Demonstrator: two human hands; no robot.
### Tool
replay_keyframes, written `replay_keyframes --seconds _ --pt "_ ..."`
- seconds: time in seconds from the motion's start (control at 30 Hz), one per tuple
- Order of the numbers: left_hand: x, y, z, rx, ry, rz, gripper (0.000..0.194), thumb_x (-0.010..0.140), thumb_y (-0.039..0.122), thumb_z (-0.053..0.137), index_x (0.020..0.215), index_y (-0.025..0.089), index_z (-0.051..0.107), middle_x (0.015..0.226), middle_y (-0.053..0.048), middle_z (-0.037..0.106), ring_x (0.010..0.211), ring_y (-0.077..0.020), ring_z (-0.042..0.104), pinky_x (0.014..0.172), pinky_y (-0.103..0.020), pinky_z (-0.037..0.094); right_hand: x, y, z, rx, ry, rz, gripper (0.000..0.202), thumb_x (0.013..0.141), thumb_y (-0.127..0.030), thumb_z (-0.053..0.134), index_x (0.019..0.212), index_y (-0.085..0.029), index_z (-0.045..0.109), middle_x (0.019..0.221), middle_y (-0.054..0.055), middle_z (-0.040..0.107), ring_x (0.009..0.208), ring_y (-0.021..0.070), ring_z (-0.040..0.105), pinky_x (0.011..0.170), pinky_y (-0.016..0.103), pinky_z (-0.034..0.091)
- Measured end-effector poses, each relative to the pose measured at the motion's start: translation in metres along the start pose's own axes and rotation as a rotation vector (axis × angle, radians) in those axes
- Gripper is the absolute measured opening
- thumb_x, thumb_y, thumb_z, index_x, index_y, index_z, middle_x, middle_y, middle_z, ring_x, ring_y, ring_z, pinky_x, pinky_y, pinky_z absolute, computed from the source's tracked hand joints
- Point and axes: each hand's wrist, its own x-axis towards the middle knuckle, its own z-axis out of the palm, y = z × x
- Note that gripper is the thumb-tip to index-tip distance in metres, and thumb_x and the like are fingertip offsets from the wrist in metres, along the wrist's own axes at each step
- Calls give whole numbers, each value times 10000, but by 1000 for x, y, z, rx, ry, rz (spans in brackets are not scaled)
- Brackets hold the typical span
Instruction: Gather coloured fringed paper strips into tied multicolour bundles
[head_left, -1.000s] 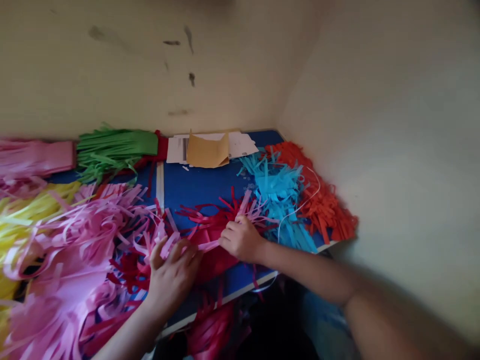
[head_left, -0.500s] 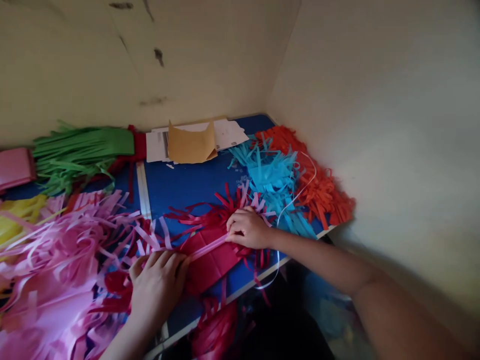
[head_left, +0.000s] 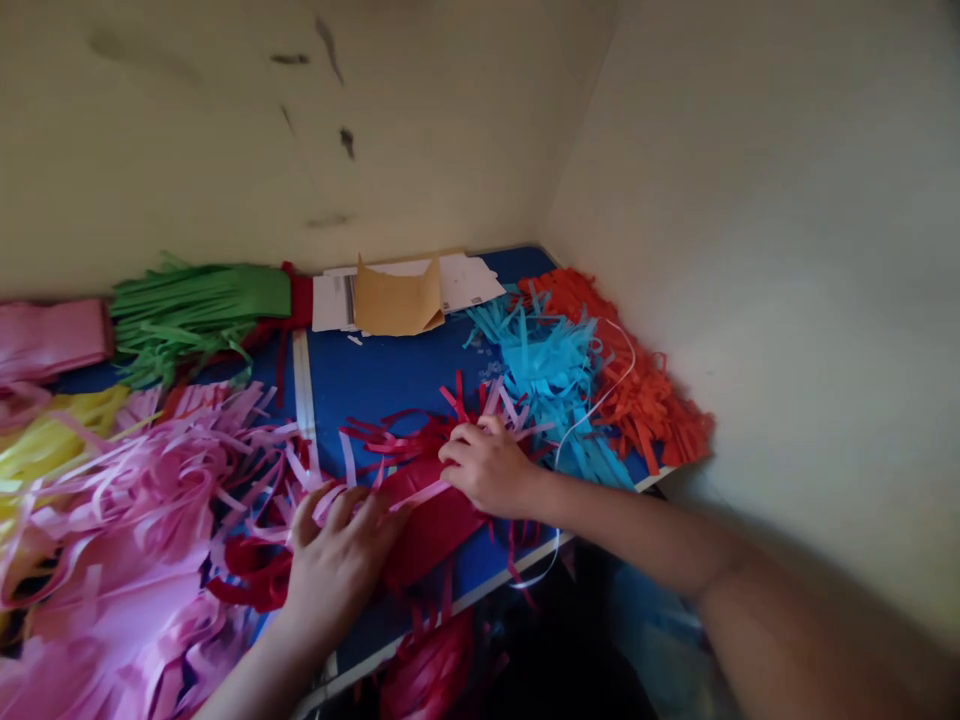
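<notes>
Pink strip (head_left: 425,494) lies across the red sheet (head_left: 441,535), pinched by my left hand (head_left: 346,545) near one side and right hand (head_left: 493,472) near the other, and I should pull evenly so it runs straight.

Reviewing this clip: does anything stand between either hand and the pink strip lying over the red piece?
Nothing visible does. The left hand and right hand are both at the pink strip. The red piece lies beneath it, and the blue fringe sits beyond the right hand.
</notes>
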Motion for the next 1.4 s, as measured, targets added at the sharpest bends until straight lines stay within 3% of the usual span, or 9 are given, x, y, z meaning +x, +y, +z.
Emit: replay_keyframes --seconds 0.17,0.37,0.57,0.7,0.8,1.0,1.13,1.3,1.4 --pt "17 7 -10 -48 -14 32 238 880 163 514 808 283 706 846 8 747 915 -253 637 1037 -510 267 9 -3 7 -112 12 -240 231 932 -137 515 756 -174 659 890 40 689 959 226 499 820 424 293" --pt "25 13 -4 -1 59 -33 200 908 188 537 774 238 678 809 1 744 931 -247 654 1019 -488 284 14 -2 13 -76 20 -131 197 929 -212 545 775 -173 661 883 44 699 916 211 509 812 429 298" --pt "2 0 9 64 49 73 201 902 164 522 897 272 692 898 18 759 964 -240 652 978 -462 303 9 -10 19 -130 173 -149 246 972 -147 469 817 -184 657 863 18 690 928 197 514 793 407 297" --pt "-25 -18 18 0 -20 149 332 886 147 501 1128 294 675 992 0 766 996 -243 636 928 -437 349 -7 1 25 -99 166 -179 269 977 -123 482 814 -206 679 817 -6 692 887 171 516 774 381 280" --pt "-33 -28 23 -118 -39 126 306 902 205 502 1115 308 696 964 2 771 939 -234 637 867 -408 390 -17 14 27 62 119 -107 175 968 -209 569 896 -261 719 936 -27 726 954 166 533 857 399 257" --pt "-24 -27 24 -326 4 -31 229 923 349 542 849 296 752 813 15 766 797 -201 637 769 -347 422 -17 26 23 376 -2 134 116 801 -309 790 736 -231 731 896 -32 721 907 143 570 867 350 247" --pt "-19 -21 22 -305 -1 -112 245 918 390 549 817 287 748 793 10 762 784 -205 641 738 -349 404 -15 23 19 400 -22 152 157 833 -336 747 735 -216 726 913 -17 725 916 156 573 877 356 247" --pt "-5 -9 14 -133 -81 -215 263 899 403 555 734 249 690 768 -22 735 798 -257 624 767 -406 382 -2 10 9 319 -131 337 120 774 -238 718 673 -192 673 850 -12 704 881 178 558 804 359 282" --pt "2 -3 6 -44 -121 -125 165 892 318 544 866 266 699 844 -21 743 867 -285 618 892 -480 350 3 4 5 213 -124 280 29 805 -225 677 797 -210 700 929 16 703 930 209 539 817 399 293"
